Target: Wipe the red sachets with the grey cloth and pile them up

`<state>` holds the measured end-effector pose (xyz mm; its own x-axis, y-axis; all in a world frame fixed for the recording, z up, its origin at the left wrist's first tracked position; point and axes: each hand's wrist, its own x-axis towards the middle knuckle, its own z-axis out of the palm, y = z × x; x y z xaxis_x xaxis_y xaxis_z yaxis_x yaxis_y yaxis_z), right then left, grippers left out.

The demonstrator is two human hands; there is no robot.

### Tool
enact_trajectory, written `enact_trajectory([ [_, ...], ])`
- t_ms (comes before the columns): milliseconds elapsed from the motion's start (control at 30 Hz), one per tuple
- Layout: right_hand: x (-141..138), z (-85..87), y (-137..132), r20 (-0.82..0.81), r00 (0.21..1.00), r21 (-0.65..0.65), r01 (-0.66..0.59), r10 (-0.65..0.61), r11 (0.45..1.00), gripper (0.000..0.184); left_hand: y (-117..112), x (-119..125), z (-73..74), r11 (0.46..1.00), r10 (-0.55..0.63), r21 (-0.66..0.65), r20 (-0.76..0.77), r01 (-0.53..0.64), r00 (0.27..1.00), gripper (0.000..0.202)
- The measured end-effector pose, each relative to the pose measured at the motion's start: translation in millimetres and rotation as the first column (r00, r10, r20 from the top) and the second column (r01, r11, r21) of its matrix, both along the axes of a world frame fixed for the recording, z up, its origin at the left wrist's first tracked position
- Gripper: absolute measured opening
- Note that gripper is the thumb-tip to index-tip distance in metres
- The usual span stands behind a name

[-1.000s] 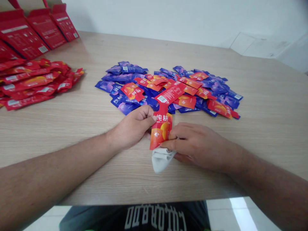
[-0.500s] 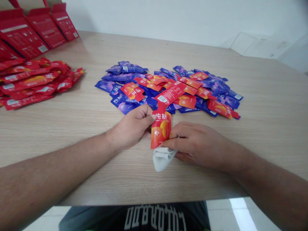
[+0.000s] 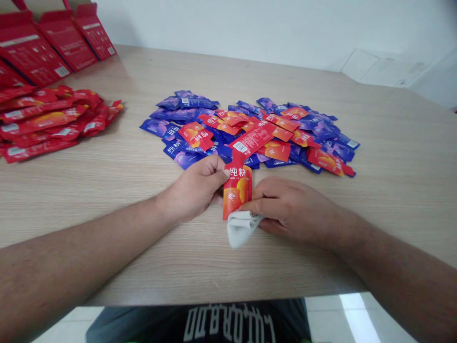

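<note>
Just below the heap of sachets (image 3: 257, 143) on the surface (image 3: 107, 247), our left hand (image 3: 193, 188) pinches a red sachet (image 3: 237, 193), nearly upright, near its top, while our right hand (image 3: 289, 209) holds a white cloth (image 3: 243, 228) against its lower end.

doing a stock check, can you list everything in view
held sachet: 1, red-orange, between both hands
white folded piece: 1, white, at the held sachet's lower end
purple-blue sachets: dozens, in the central pile
red-orange pile sachets: about ten, on the purple-blue sachets
red sachets: many, heaped at left
red boxes: at least four, far left corner
wooden tabletop: 1, light wood grain, under everything
left hand: 1, pinching the held sachet's top
right hand: 1, pinching the white folded piece
</note>
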<state>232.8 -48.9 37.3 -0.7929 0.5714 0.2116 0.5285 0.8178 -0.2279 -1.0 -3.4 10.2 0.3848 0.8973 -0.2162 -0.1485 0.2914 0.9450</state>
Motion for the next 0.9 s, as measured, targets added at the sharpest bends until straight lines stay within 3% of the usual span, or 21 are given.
enact_trajectory([
  [100, 4.0, 5.6, 1.7, 0.050, 0.999, -0.006, 0.011, -0.011, 1.000, 0.022, 0.2, -0.6, -0.1, 1.000, -0.012, -0.006, 0.021, 0.012, 1.000, 0.019],
  [300, 8.7, -2.9, 11.1, -0.035, 0.971, 0.094, 0.239, -0.237, 0.966, 0.015, 0.3, -0.8, 0.1, 1.000, 0.001, -0.015, 0.012, -0.001, 1.000, 0.019],
  [433, 1.3, -6.2, 4.3, -0.048, 0.991, 0.047, 0.128, -0.126, 0.991, 0.015, 1.4, 0.6, -0.8, 1.000, 0.016, -0.005, 0.004, -0.015, 1.000, 0.018],
  [533, -1.3, -0.5, -1.8, -0.006, 1.000, -0.002, 0.009, -0.009, 1.000, 0.023, 1.8, 0.7, -1.8, 1.000, 0.007, -0.002, 0.028, -0.007, 1.000, 0.016],
  [600, 0.2, 3.5, -2.4, 0.029, 1.000, -0.015, -0.004, 0.004, 1.000, 0.022, 2.0, 0.1, -2.3, 1.000, -0.004, -0.002, 0.035, 0.004, 0.999, 0.016],
  [733, 6.6, 3.0, 5.5, 0.013, 0.990, 0.072, 0.137, -0.139, 0.988, 0.010, 1.9, -2.3, -3.5, 0.999, -0.033, 0.013, -0.008, 0.033, 0.999, 0.020],
  [833, 8.5, -3.2, 11.6, -0.083, 0.957, 0.131, 0.287, -0.278, 0.949, 0.015, 2.3, -4.5, -5.7, 0.991, -0.106, 0.075, -0.040, 0.109, 0.994, 0.026],
  [900, 6.8, -6.4, 11.9, -0.131, 0.943, 0.137, 0.322, -0.305, 0.937, 0.017, 2.9, -5.6, -7.7, 0.983, -0.152, 0.098, -0.056, 0.157, 0.987, 0.027],
])
